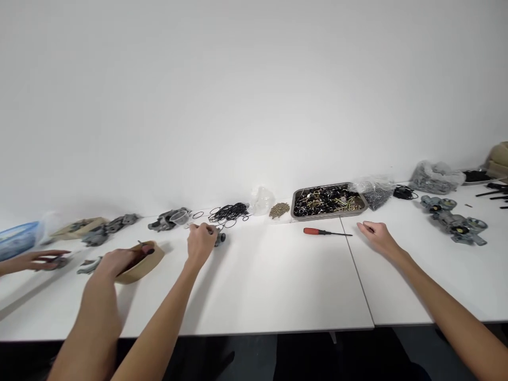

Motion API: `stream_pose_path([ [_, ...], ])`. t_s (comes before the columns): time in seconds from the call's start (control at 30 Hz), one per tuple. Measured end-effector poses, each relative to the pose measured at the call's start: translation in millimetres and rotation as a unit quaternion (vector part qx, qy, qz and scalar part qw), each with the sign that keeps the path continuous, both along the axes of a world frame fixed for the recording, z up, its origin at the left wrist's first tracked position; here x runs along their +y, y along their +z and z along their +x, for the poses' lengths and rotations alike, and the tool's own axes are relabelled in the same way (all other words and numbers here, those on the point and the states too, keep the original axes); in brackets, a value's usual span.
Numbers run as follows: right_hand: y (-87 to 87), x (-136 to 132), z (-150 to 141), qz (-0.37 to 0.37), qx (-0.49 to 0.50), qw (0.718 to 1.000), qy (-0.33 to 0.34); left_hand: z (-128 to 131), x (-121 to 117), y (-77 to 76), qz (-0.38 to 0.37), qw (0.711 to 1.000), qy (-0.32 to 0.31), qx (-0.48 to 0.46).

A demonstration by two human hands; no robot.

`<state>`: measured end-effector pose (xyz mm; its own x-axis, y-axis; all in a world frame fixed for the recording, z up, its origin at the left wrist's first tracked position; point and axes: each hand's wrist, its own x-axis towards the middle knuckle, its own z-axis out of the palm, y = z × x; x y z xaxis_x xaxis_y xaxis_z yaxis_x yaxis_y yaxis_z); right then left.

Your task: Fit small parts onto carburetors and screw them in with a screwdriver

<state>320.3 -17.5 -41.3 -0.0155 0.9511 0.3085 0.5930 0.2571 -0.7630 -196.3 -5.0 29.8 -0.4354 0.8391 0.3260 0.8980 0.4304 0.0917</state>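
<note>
My left hand [201, 242] reaches forward over the white table [270, 286], its fingers closed on a small grey metal part [220, 238]. A clear plastic cup [179, 217] and a pile of black rubber rings [230, 212] lie just beyond it. Resting flat on the table at the right, my right hand [377, 236] has loosely stretched fingers and holds nothing. A red-handled screwdriver [323, 232] lies just left of it.
Another person's hand [119, 262] reaches into a tan bowl [145, 264]; their other hand [37, 260] is at far left. Along the wall: grey castings [166, 219], brass bits [279, 210], a tray of parts [327, 201], bags [434, 178], carburettor bodies [456, 222].
</note>
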Motion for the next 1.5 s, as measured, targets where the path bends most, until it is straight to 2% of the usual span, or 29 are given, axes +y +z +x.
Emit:
stream_pose_path([
  [0.07, 2.5, 1.0, 1.1, 0.006, 0.003, 1.000, -0.002, 6.0, -2.9, 5.6, 0.045, 0.998, -0.016, -0.046],
  [0.13, 4.7, 2.3, 1.1, 0.011, 0.002, 1.000, 0.002, 20.1, -7.8, 10.7, 0.085, 0.985, -0.058, -0.141],
  [0.2, 5.5, 4.0, 0.1, 0.017, 0.002, 1.000, 0.014, 43.5, -13.6, 14.2, 0.094, 0.958, -0.104, -0.251],
  [0.27, 5.1, 5.6, -1.5, 0.018, 0.000, 0.999, 0.027, 76.2, -18.8, 15.4, 0.078, 0.932, -0.145, -0.323],
  [0.37, 3.7, 6.4, -3.3, 0.017, -0.003, 0.999, 0.038, 138.2, -23.5, 11.9, 0.026, 0.833, -0.259, -0.488],
  [0.5, 2.9, 5.8, -0.9, 0.019, 0.012, 0.999, 0.032, 216.6, -25.3, -3.7, -0.088, 0.707, -0.356, -0.604],
  [0.57, 2.0, 7.2, 1.2, 0.022, 0.023, 0.999, 0.022, 240.6, -23.1, -14.1, -0.139, 0.661, -0.385, -0.629],
  [0.67, -0.4, 11.3, 2.2, 0.023, 0.023, 0.999, 0.011, 251.8, -15.2, -29.2, -0.194, 0.618, -0.411, -0.641],
  [0.77, -2.3, 12.1, -1.2, 0.008, 0.015, 1.000, 0.016, 243.0, -7.7, -40.3, -0.213, 0.601, -0.418, -0.647],
  [0.87, 0.9, 6.2, -6.3, -0.020, -0.010, 0.999, 0.032, 231.3, -5.4, -44.9, -0.214, 0.580, -0.425, -0.661],
  [0.93, 8.8, 3.2, -9.2, -0.024, -0.030, 0.999, 0.034, 226.9, -5.0, -45.1, -0.204, 0.568, -0.419, -0.679],
  [1.0, 22.3, 7.4, -12.5, -0.024, -0.065, 0.997, 0.029, 224.5, -3.5, -44.7, -0.188, 0.570, -0.401, -0.692],
  [1.13, 55.8, 47.9, -28.9, -0.018, -0.171, 0.984, 0.051, 220.3, 1.8, -44.4, -0.172, 0.588, -0.375, -0.696],
  [1.23, 66.7, 91.5, -53.5, -0.017, -0.176, 0.982, 0.068, 217.5, 3.9, -44.8, -0.169, 0.592, -0.366, -0.697],
  [1.37, 50.6, 128.9, -87.3, -0.019, -0.140, 0.987, 0.081, 216.0, 5.0, -46.7, -0.159, 0.590, -0.355, -0.707],
  [1.5, 29.4, 140.7, -97.7, 0.000, -0.133, 0.989, 0.061, 214.1, 8.5, -50.7, -0.145, 0.590, -0.353, -0.712],
])
